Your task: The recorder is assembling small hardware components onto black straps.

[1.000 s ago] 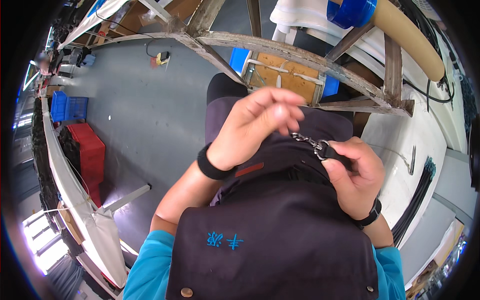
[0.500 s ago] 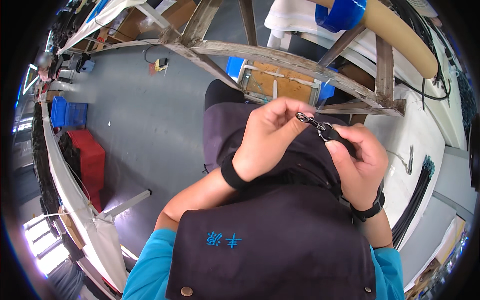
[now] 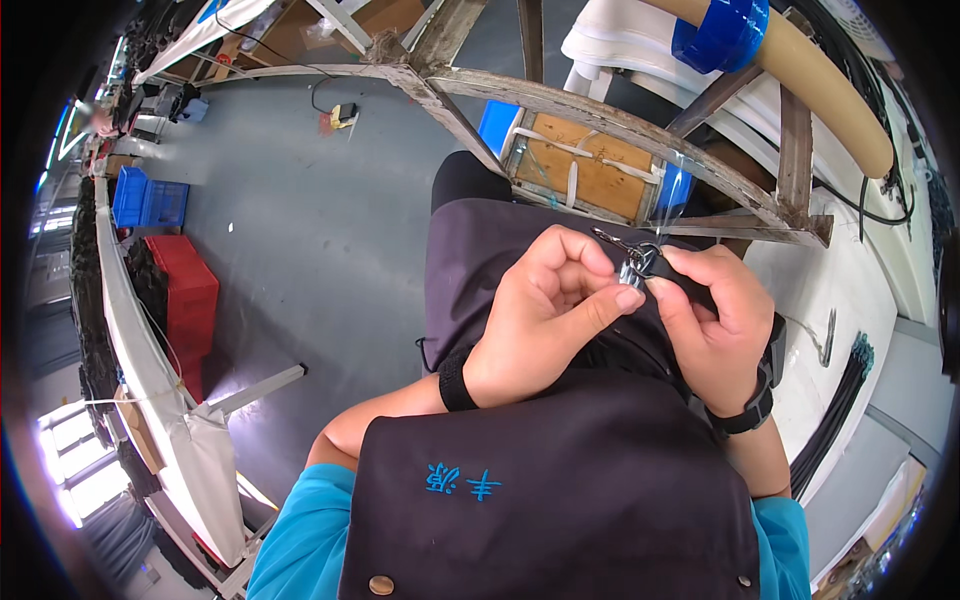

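My right hand [image 3: 722, 315] pinches the end of a black strap [image 3: 662, 268] between thumb and forefinger. A metal ring joins that strap to a small metal clasp [image 3: 617, 241], which points away to the upper left. My left hand [image 3: 550, 310] is closed beside it, thumb against curled fingers. At its thumb tip is a shiny, see-through strip of film [image 3: 631, 274], lying against the ring. Another length of clear film [image 3: 672, 205] runs upward from the ring toward the wooden frame. Both hands are above my dark apron [image 3: 560, 480].
A worn wooden frame [image 3: 600, 105] stands beyond my lap, with a beige tube wrapped in blue [image 3: 722, 35] above it. Black cords [image 3: 835, 410] and a metal hook [image 3: 828, 338] lie on the white table at right. Red [image 3: 190, 305] and blue bins [image 3: 150, 200] stand at left.
My left hand has shifted from the clasp's far end to beside the ring, its thumb lower, with shiny film showing there. The right hand keeps its pinch on the strap. The whole view has shifted slightly.
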Tool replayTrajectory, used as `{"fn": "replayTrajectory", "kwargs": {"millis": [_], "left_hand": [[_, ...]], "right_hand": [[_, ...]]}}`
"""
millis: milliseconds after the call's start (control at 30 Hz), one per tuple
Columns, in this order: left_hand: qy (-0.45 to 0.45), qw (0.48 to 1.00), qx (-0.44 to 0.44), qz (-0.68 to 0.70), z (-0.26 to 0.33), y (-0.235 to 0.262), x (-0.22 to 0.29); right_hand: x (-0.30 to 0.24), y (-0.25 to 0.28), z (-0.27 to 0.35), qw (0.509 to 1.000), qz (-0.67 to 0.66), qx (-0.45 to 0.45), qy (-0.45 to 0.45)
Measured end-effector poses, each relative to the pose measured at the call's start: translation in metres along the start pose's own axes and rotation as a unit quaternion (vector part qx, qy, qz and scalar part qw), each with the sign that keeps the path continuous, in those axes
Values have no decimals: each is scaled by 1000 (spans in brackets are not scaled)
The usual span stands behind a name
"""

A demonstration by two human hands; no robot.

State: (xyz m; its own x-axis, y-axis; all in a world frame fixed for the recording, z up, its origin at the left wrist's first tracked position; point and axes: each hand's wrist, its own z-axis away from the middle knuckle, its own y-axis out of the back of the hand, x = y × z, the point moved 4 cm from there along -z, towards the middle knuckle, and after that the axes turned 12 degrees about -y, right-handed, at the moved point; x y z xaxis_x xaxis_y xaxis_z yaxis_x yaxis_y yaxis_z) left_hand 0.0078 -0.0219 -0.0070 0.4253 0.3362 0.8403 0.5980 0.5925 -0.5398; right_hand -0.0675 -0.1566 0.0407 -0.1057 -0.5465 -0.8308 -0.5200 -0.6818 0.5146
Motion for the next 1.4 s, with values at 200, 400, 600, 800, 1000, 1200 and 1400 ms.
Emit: {"fn": "replayTrajectory", "kwargs": {"millis": [200, 400, 600, 800, 1000, 1200, 1400], "left_hand": [[-125, 977, -80, -151, -4, 0, 12], [-151, 953, -113, -238, -6, 2, 18], [-288, 842, -131, -437, -8, 1, 27], [-171, 950, -78, -249, -5, 1, 16], [-201, 922, -70, -322, -7, 5, 20], [-253, 874, -116, -399, -9, 3, 25], [-361, 764, -96, -526, -8, -3, 32]], "right_hand": [[1, 1, -1, 999, 32, 0, 6], [2, 2, -3, 999, 8, -22, -31], [4, 1, -3, 1000, 0, -25, -1], [5, -1, -3, 999, -28, -35, -25], [6, 0, -1, 998, -23, -44, -39], [7, -2, -1, 999, -23, -39, -27], [6, -3, 1, 998, 16, -44, -52]]}}
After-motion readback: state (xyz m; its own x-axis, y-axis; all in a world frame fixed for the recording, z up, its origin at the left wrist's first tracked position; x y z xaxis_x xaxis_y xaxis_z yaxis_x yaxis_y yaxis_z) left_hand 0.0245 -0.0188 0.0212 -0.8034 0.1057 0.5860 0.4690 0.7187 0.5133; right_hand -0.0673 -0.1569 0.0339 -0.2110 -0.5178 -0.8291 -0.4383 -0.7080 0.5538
